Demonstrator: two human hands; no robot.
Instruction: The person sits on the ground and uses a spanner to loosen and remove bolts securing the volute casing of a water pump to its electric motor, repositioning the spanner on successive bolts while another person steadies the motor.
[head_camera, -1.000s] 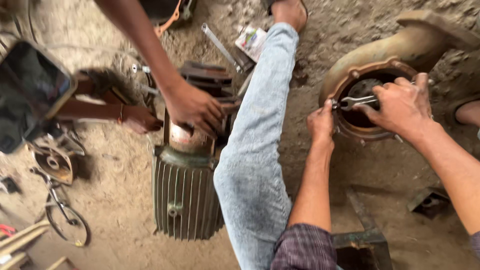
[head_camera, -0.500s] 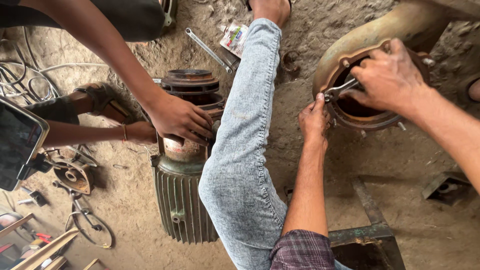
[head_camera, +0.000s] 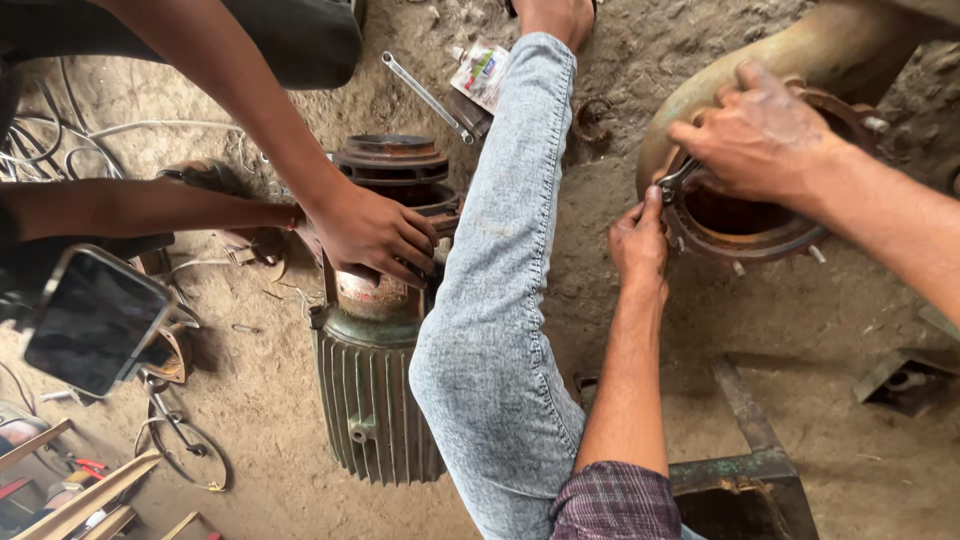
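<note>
Your right hand (head_camera: 765, 135) is clenched over a small wrench (head_camera: 678, 182) at the rim of the rusty round pump flange (head_camera: 745, 232), which lies on the dirt floor (head_camera: 800, 330) at the upper right. Your left hand (head_camera: 640, 245) presses against the flange's outer edge just below the wrench, fingers (head_camera: 652, 208) curled (whether they pinch anything, you cannot tell). Beyond your jeans leg (head_camera: 500, 300), another person's hand (head_camera: 375, 232) rests on a ribbed green motor (head_camera: 375, 400).
</note>
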